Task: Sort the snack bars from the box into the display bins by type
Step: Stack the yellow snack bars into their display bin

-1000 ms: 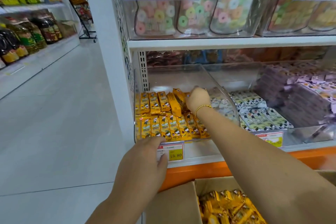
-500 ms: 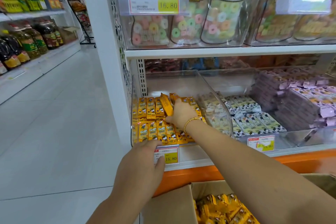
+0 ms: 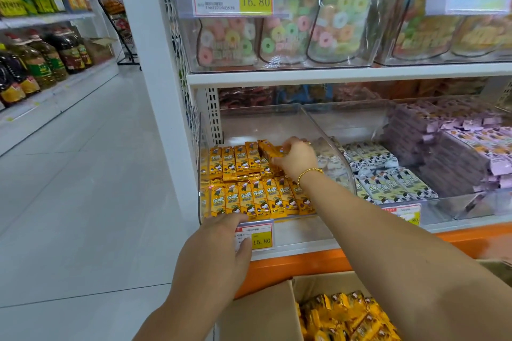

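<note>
A clear display bin (image 3: 279, 119) on the lower shelf holds two rows of yellow snack bars (image 3: 249, 198). My right hand (image 3: 297, 159) reaches into the bin's back row and grips a few yellow bars (image 3: 267, 149), tilted against the row. My left hand (image 3: 216, 252) rests with straight fingers on the bin's front lip, thumb over the price tag (image 3: 261, 237). Below, an open cardboard box (image 3: 266, 310) holds several more yellow bars (image 3: 343, 315).
To the right, clear bins hold white cow-print bars (image 3: 388, 171) and purple bars (image 3: 454, 147). The shelf above carries bins of ring candy (image 3: 279, 33). An orange shelf base (image 3: 299, 266) runs under the bins. The aisle floor (image 3: 83, 188) lies left, with oil bottles (image 3: 41, 61) beyond.
My right hand has drawn back from deep in the bin, then shifted toward the back row with yellow bars in its grip. My left hand stays on the bin's front.
</note>
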### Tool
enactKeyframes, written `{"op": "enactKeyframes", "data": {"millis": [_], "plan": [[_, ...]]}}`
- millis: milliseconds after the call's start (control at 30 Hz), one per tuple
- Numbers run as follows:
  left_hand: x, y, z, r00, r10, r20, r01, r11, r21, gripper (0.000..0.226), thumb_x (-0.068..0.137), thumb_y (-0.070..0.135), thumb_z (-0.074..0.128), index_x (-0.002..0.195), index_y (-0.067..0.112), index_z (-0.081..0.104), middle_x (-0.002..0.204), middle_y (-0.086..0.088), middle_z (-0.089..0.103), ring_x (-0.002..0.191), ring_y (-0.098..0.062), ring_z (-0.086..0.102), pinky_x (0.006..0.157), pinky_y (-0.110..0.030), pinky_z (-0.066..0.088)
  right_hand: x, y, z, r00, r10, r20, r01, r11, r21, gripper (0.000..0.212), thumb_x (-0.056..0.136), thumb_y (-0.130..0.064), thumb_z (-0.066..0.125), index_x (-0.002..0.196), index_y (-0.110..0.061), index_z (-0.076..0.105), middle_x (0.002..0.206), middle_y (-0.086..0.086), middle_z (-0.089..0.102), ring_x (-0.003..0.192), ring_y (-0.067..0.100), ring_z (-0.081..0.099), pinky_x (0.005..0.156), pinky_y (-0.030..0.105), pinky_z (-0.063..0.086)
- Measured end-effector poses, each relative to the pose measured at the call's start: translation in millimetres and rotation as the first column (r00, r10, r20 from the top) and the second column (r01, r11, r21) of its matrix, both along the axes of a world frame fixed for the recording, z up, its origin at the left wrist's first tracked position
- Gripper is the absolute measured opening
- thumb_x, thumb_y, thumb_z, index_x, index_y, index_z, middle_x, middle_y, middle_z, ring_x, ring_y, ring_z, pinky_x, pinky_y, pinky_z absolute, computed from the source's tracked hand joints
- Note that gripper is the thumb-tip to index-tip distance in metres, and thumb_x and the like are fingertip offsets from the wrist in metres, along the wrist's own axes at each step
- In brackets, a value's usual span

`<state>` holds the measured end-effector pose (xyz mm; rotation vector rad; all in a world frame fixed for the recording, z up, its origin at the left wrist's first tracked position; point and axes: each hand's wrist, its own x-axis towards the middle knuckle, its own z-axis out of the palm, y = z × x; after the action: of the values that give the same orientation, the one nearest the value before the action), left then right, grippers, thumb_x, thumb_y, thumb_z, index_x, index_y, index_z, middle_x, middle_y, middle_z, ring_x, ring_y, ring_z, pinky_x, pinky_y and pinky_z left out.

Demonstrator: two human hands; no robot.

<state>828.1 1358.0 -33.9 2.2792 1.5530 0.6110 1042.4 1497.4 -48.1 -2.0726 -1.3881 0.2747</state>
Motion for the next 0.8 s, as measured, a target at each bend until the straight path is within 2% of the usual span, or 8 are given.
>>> {"op": "enactKeyframes", "data": {"millis": [67, 133, 233, 367, 467, 533, 667, 800], "plan": [[0.0, 0.0, -0.4, 1.0, 0.001, -0.007, -0.001, 1.0, -0.001, 0.042, 0.095, 0.042, 0.047, 0.136, 0.041, 0.039, 0.133, 0.021, 0.05, 0.116, -0.002, 0.049, 0.091, -0.015, 0.043, 1.9, 1.8, -5.4, 1.0, 0.007, 0.007, -0.007, 0.993, -0.121, 0.048, 0.078, -0.032, 0.076, 0.118, -0.014, 0.057, 0.114, 0.01, 0.061, 0.104, 0.028, 0.059, 0.085, 0.035, 0.052], [0.0, -0.2, -0.6, 1.0, 0.001, -0.009, -0.001, 1.0, -0.002, 0.042, 0.095, 0.042, 0.048, 0.136, 0.041, 0.039, 0.133, 0.021, 0.049, 0.115, -0.002, 0.049, 0.09, -0.015, 0.043, -1.7, 4.6, -7.6, 1.0, -0.014, -0.013, 0.012, 0.994, -0.106, 0.041, 0.084, -0.03, 0.071, 0.117, -0.011, 0.055, 0.111, 0.011, 0.064, 0.1, 0.028, 0.062, 0.08, 0.033, 0.051], [-0.4, -0.3, -0.4, 1.0, -0.004, -0.006, 0.004, 1.0, -0.001, 0.042, 0.095, 0.04, 0.048, 0.136, 0.041, 0.04, 0.133, 0.021, 0.049, 0.115, -0.002, 0.049, 0.09, -0.014, 0.042, -3.0, 4.3, -3.5, 0.981, -0.087, -0.174, 0.078, 0.995, -0.059, 0.041, 0.093, -0.041, 0.054, 0.11, -0.006, 0.062, 0.102, 0.014, 0.067, 0.094, 0.03, 0.064, 0.075, 0.03, 0.046], [0.3, 0.2, -0.7, 1.0, 0.002, -0.003, -0.002, 1.0, 0.004, 0.04, 0.095, 0.038, 0.048, 0.134, 0.041, 0.042, 0.13, 0.021, 0.052, 0.113, -0.001, 0.05, 0.088, -0.014, 0.043, -2.1, 3.3, -4.5, 0.984, -0.086, -0.157, 0.063, 0.988, -0.144, 0.026, 0.096, -0.022, 0.048, 0.091, -0.004, 0.066, 0.09, 0.016, 0.064, 0.098, 0.032, 0.064, 0.076, 0.032, 0.049], [1.8, 0.7, -1.7, 1.0, 0.01, -0.008, -0.01, 1.0, 0.003, 0.039, 0.095, 0.039, 0.048, 0.134, 0.04, 0.043, 0.129, 0.02, 0.053, 0.112, -0.002, 0.051, 0.087, -0.016, 0.044, 0.5, 5.0, -6.1, 0.965, -0.084, -0.248, 0.043, 0.985, -0.166, 0.026, 0.097, -0.018, 0.051, 0.117, -0.007, 0.063, 0.11, 0.015, 0.065, 0.104, 0.03, 0.063, 0.081, 0.033, 0.05], [2.8, 1.0, -2.3, 1.0, 0.014, -0.007, -0.014, 1.0, 0.004, 0.039, 0.094, 0.038, 0.049, 0.133, 0.039, 0.044, 0.129, 0.018, 0.053, 0.112, -0.003, 0.052, 0.088, -0.018, 0.045, 5.5, 8.0, -7.7, 0.935, -0.068, -0.348, 0.022, 0.991, -0.134, 0.028, 0.096, -0.011, 0.051, 0.122, -0.009, 0.062, 0.118, 0.014, 0.063, 0.106, 0.03, 0.063, 0.08, 0.032, 0.053], [4.2, 1.7, -2.3, 1.0, 0.011, -0.008, -0.011, 1.0, 0.004, 0.04, 0.094, 0.037, 0.049, 0.134, 0.037, 0.045, 0.129, 0.016, 0.053, 0.113, -0.004, 0.05, 0.092, -0.021, 0.046, 6.2, 6.7, -7.0, 0.886, 0.023, -0.464, -0.086, 0.99, -0.114, 0.033, 0.096, -0.007, 0.051, 0.129, -0.005, 0.057, 0.111, 0.008, 0.061, 0.094, 0.022, 0.059, 0.082, 0.029, 0.052], [2.9, 1.3, -1.7, 1.0, 0.002, -0.001, -0.002, 1.0, 0.003, 0.041, 0.095, 0.039, 0.048, 0.136, 0.038, 0.043, 0.131, 0.017, 0.051, 0.117, -0.003, 0.048, 0.093, -0.021, 0.046, -3.3, 9.1, -6.1, 0.888, 0.137, -0.44, -0.218, 0.966, -0.139, 0.064, 0.086, -0.015, 0.069, 0.143, -0.009, 0.04, 0.136, 0.008, 0.053, 0.112, 0.024, 0.059, 0.084, 0.028, 0.048]]}}
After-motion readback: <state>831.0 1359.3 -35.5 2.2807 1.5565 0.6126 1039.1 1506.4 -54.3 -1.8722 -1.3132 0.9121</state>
